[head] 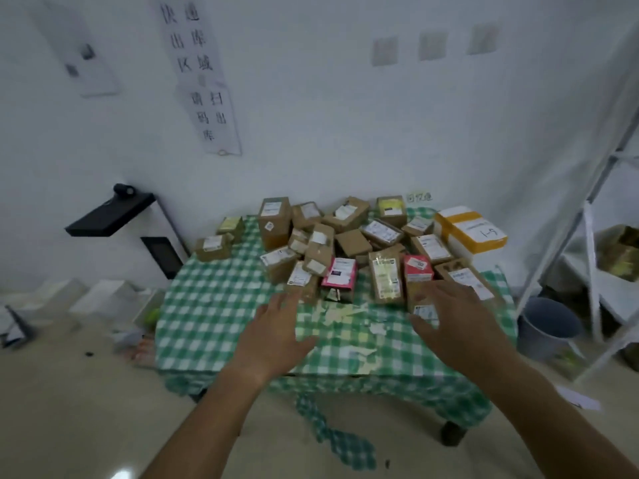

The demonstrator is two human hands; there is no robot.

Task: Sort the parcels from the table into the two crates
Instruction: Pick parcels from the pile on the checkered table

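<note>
Head view: parcels [349,243] lie heaped on the far half of the worktop [221,305], most of them brown cardboard boxes with white labels. Two pink boxes show near the front of the heap: one [339,275] centre, one [418,267] to its right. Between them a brown box [385,276] with a shiny yellowish label. At the back right, a white box [472,229] banded in orange tape, handwritten mark on top. Two small brown boxes [218,242] sit apart at the left edge of the heap.

Left hand [273,335]: fingers straight and spread, grip holding nothing, over the cloth just in front of the heap, fingertips near the closest brown box [301,280]. Contact cannot be told; picture is motion-blurred.

Right hand [453,318]: fingers spread and relaxed, grip likewise holding nothing, over a low brown box [420,299] at the front right of the heap. Touching or hovering: cannot tell.

Worktop carries a green-and-white checked cloth; pale paper scraps [342,314] lie on it between the hands.

Surroundings: white wall with paper signs [200,74] in black characters; black stand [110,214] left of the worktop; white shelf frame [594,236] at right; grey bucket [549,326] on the floor below it. No crates can be identified with certainty in this view.
</note>
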